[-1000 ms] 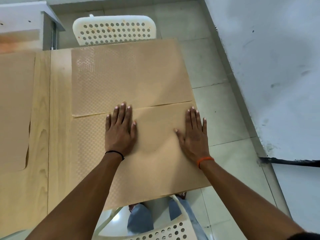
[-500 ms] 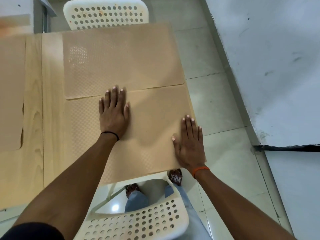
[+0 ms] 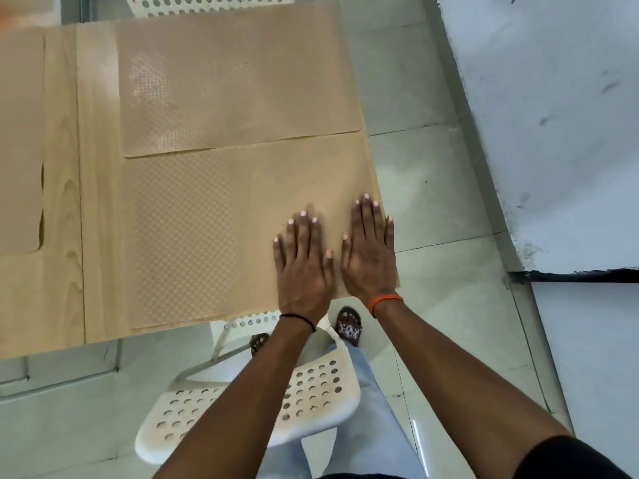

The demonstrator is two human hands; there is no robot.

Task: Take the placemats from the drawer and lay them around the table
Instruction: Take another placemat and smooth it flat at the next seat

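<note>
Both hands, left hand [image 3: 303,267] and right hand [image 3: 371,252], lie flat, fingers straight, gripping nothing, on the near placemat [image 3: 221,236]; square it to the table [image 3: 62,202] edge with even pressure.

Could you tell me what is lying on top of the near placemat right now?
Both hands lie flat on the near placemat at its right end: the left hand and right hand, side by side. The far placemat overlaps its far edge. The mat under the palms is hidden.
</note>
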